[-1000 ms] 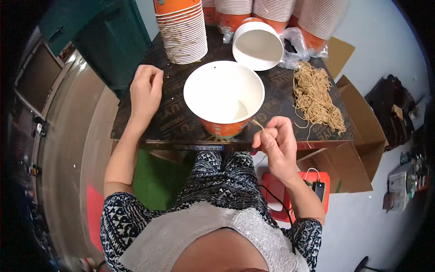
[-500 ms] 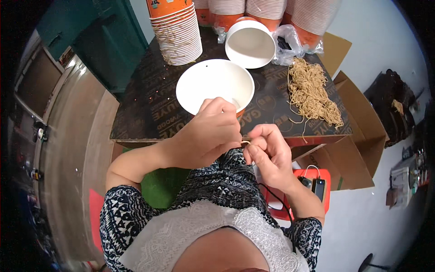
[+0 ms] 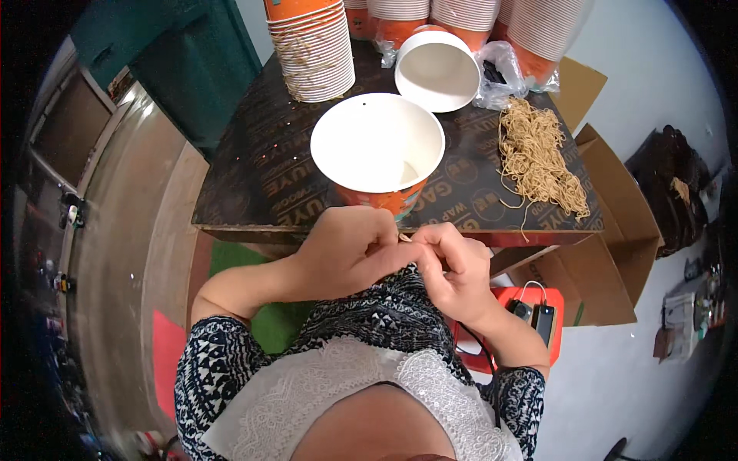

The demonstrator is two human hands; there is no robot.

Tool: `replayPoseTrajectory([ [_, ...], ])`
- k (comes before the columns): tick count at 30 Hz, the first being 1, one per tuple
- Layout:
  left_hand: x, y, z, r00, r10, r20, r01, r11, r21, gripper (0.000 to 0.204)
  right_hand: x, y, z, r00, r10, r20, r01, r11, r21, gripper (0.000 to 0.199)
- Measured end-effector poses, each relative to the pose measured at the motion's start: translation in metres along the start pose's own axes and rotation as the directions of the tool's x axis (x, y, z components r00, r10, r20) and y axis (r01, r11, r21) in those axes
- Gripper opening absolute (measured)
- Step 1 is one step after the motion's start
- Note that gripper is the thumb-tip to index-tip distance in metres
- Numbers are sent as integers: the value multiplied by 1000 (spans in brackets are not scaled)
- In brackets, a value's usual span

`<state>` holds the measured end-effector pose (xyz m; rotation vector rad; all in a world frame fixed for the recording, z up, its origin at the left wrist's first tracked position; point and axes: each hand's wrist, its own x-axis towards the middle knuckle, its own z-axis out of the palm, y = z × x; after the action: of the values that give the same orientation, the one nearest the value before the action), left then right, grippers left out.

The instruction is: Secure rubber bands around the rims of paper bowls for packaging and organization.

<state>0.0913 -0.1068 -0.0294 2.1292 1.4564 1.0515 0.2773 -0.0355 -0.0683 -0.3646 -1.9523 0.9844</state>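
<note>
My two hands meet just off the table's front edge, fingertips almost touching. My left hand (image 3: 347, 252) is closed, with a small bit of tan cord (image 3: 405, 238) showing at its fingertips. Thumb and forefinger of my right hand (image 3: 459, 269) pinch together at the same bit; most of the cord is hidden by the fingers. Right beyond the hands stands a large paper tub (image 3: 382, 199), white inside and orange outside, its mouth up. At the table's right side lies a tangled heap of tan cord (image 3: 538, 161), with loose ends trailing toward the front edge.
Behind the upright tub, another white tub (image 3: 438, 73) lies tipped toward me. A tall stack of tubs (image 3: 319, 61) with tan strands on its side stands back left. More wrapped stacks (image 3: 465, 15) line the back. Right of the dark table (image 3: 254, 180) are an open cardboard box (image 3: 607, 230) and red stool (image 3: 559, 307).
My left hand has come down toward me from the tub's near rim. Both hands have drawn closer together, and my right fingers have closed in on the cord. The view has shifted slightly.
</note>
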Motion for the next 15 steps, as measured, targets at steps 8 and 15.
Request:
replayPoseTrajectory([
  [8,-4,-2,11,996,-64,-69,53,987,-148,23,-5,1,8,1000,23,-3,-23,999,-45,7],
  [15,-3,-11,3,1000,4,-20,-4,1000,10,6,-4,14,18,978,207,-13,-203,969,144,5],
])
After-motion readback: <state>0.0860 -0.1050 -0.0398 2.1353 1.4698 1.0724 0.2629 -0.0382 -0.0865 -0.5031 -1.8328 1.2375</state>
